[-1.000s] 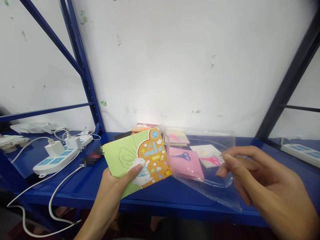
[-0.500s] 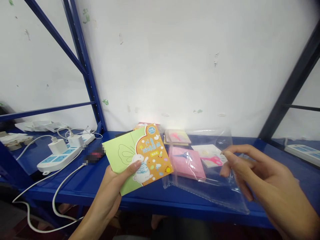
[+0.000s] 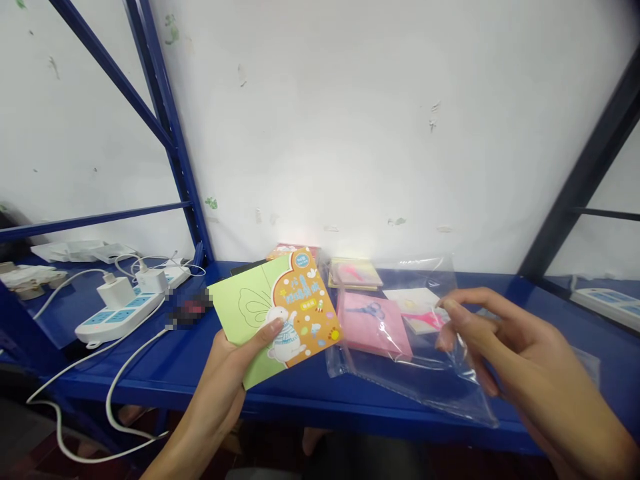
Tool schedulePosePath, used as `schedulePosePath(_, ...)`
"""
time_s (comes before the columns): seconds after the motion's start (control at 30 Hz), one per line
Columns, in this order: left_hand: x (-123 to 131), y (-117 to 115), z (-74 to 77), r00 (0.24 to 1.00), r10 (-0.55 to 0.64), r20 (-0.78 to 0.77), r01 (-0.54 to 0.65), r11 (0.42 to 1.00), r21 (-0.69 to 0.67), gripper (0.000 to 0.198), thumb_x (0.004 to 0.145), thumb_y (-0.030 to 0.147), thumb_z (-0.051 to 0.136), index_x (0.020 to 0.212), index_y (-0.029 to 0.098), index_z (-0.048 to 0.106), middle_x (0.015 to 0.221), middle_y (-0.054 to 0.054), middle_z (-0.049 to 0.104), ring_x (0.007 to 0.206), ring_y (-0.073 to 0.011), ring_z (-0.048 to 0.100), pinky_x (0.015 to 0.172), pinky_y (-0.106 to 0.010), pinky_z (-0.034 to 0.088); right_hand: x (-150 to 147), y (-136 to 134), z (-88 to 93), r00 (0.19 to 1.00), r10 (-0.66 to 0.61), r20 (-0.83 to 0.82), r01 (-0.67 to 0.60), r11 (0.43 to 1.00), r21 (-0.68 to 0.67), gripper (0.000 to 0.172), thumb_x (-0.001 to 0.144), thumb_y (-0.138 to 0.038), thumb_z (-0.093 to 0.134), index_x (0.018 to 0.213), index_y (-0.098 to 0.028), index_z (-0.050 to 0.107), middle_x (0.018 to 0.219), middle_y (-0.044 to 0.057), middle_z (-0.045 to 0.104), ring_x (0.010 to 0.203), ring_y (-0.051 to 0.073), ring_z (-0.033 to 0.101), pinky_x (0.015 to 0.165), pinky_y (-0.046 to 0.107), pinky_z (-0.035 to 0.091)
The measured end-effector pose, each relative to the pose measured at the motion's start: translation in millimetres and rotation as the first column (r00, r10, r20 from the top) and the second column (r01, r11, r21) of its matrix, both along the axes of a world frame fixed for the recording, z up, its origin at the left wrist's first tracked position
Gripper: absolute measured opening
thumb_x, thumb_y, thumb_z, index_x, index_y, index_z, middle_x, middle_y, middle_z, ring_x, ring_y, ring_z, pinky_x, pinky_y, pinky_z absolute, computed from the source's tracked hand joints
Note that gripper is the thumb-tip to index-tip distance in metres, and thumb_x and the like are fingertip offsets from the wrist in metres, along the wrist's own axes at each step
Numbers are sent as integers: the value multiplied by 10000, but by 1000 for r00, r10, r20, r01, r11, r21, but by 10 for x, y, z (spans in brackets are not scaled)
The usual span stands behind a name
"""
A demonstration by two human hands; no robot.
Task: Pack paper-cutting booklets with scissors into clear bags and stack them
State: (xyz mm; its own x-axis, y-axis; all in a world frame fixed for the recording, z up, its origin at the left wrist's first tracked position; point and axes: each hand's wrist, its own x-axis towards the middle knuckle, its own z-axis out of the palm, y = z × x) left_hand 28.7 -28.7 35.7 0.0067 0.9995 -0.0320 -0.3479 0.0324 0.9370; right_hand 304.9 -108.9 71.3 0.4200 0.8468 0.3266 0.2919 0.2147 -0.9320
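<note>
My left hand (image 3: 233, 363) grips a paper-craft pack (image 3: 313, 327), thumb on its front. The pack has a light green sheet with a butterfly outline and an orange cover with a white bear. My right hand (image 3: 515, 353) pinches the edge of a clear plastic bag (image 3: 425, 380) between thumb and forefinger. Seen through or beneath the film are a pink paper stack (image 3: 367, 340), blue-handled scissors (image 3: 367, 310) on top of it, and pink scissors (image 3: 423, 321) by a white card. Whether these lie inside the bag I cannot tell.
A yellowish stack (image 3: 353, 281) with a pink item on top stands against the wall, and a reddish pack (image 3: 285, 251) is partly hidden behind the held one. Left are a power strip (image 3: 107, 327) with white chargers and trailing cables. Blue shelf posts (image 3: 173, 147) frame the blue tabletop.
Both hands stay almost in place, with the left still on the pack and the right still on the bag's edge. The bag's film shifts slightly.
</note>
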Motion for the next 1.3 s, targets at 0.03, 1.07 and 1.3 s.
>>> schedulePosePath(0.03,-6,4,-12,1000,-5,-1,5,1000,-2,695,723,281,889,1362,180,636,1226,-118,751,1017,-321,757,806,-349,664,-15,4,3,1000,-6,0,6,1000,0,358,814,-590,701,933,-253,678,626,-4,669,358,87,353,336,220,255)
schedulePosePath(1.07,-52,-20,106,981,-188,-55,179,974,-138,661,665,269,895,1276,123,690,1121,-183,775,945,-376,768,796,-429,647,81,98,-43,993,-85,84,81,996,49,359,836,-592,688,970,-259,695,605,-2,675,321,89,364,301,231,332)
schedulePosePath(1.3,-89,5,77,964,-266,8,263,952,-154,632,691,265,895,1272,129,687,1075,-163,792,916,-356,777,795,-405,647,67,97,-64,993,-65,100,60,997,54,380,843,-602,670,995,-255,692,550,-20,651,319,97,375,323,233,361)
